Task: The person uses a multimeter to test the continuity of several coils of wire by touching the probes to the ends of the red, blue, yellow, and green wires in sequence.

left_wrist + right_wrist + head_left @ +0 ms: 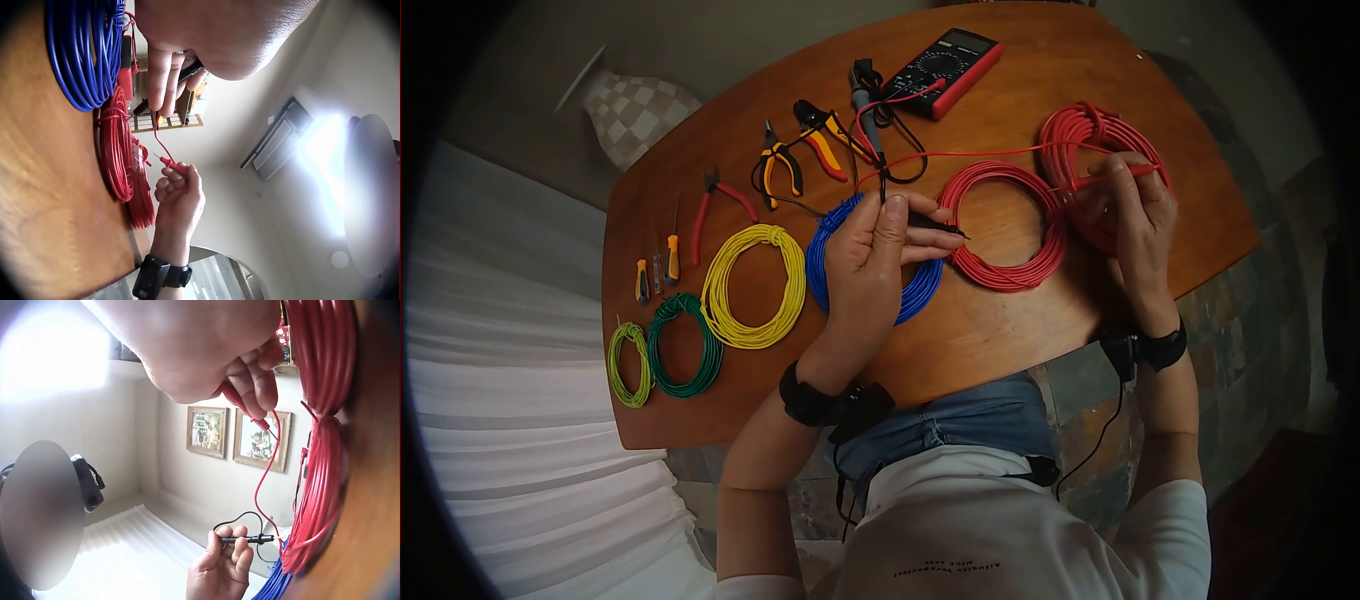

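Note:
My left hand (866, 262) pinches a black multimeter probe (930, 222) above the blue wire coil (920, 298), the probe's tip pointing toward the smaller red wire coil (1000, 277). In the right wrist view this black probe (250, 539) lies across the left fingers. Over the larger red wire coil (1068, 135), my right hand (1148, 222) grips a red probe (1090, 182). Its bare metal tip shows in the left wrist view, beyond the red probe body (175, 166). A red lead (990, 152) runs from the multimeter (940, 68) side across the table.
Yellow (716, 290), green (662, 352) and yellow-green wire coils (616, 368) lie at left. Behind them are screwdrivers (673, 252), red-handled cutters (700, 220), needle-nose pliers (774, 172), wire strippers (825, 155) and a grey-handled tool (864, 108). A checkered vase (635, 115) stands beyond the table.

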{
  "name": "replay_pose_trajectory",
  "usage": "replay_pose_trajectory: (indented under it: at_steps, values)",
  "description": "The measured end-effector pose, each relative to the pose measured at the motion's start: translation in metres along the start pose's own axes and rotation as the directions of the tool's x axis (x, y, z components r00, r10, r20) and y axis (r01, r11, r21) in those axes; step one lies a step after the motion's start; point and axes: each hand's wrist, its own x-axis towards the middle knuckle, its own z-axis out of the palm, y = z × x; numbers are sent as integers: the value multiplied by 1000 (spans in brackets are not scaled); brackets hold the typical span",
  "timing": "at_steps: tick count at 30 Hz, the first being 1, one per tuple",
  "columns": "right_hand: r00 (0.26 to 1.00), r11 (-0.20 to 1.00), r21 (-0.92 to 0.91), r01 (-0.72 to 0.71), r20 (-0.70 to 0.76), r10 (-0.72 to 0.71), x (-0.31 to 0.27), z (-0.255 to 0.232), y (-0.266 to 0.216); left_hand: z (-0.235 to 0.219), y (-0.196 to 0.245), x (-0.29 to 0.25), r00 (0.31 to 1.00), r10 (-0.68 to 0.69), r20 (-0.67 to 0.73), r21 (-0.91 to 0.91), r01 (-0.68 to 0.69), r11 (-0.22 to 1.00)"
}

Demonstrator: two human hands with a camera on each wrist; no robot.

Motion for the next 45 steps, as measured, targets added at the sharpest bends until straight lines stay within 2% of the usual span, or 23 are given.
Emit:
replay_pose_trajectory:
  at_steps: [4,7,10,16,22,25,28,31,34,45]
  values:
    - [998,996,-91,21,-49,-26,-10,-9,6,0,2,-3,1000,17,-12,37,-17,999]
    - [997,995,-95,21,-68,-28,-14,-11,12,1,3,-2,1000,1,-23,-17,-2,1000]
    - [996,999,-39,-11,-93,7,-16,-10,5,0,2,-1,1000,-8,-18,-20,8,1000]
    - [993,999,-27,20,-116,-23,-17,-11,10,1,1,-1,999,-12,-31,-16,11,1000]
    - [971,979,-196,58,-217,-101,-19,-9,15,2,1,-1,999,-12,-33,-26,11,1000]
    - [972,979,-197,49,-215,-92,-19,-10,14,3,0,-1,999,-18,-34,-17,18,1000]
    - [961,993,-114,20,-272,-50,-18,-10,14,3,1,-2,999,-16,-35,-12,16,1000]
    - [958,996,-71,48,-278,-66,-18,-10,15,2,-2,-1,999,-15,-34,-23,14,1000]
    - [967,991,-129,29,-248,-61,-19,-11,17,2,-1,-1,999,-9,-33,-14,8,1000]
    - [959,997,-69,30,-281,-48,-19,-10,17,1,-4,-1,999,11,-30,9,-11,1000]
